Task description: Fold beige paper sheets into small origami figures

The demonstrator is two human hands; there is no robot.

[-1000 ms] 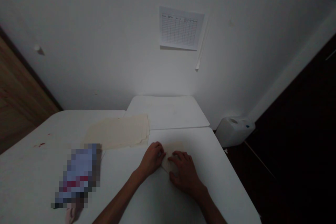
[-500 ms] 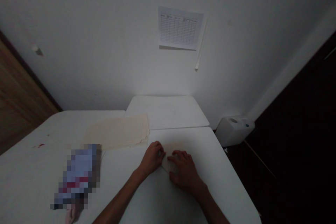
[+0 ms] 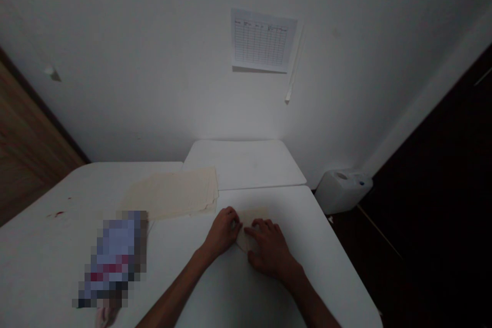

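- My left hand [image 3: 224, 230] pinches the small, flat, beige, papery sheet [image 3: 242, 241] at its left edge.
- My right hand [image 3: 269, 247] spreads over its right.
- Probably light, easily creased; edges suit gripping.

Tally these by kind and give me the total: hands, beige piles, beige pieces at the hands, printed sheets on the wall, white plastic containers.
Hands: 2 (left hand, right hand)
Beige pile: 1
Beige piece at the hands: 1
Printed sheet on the wall: 1
White plastic container: 1
Total: 6
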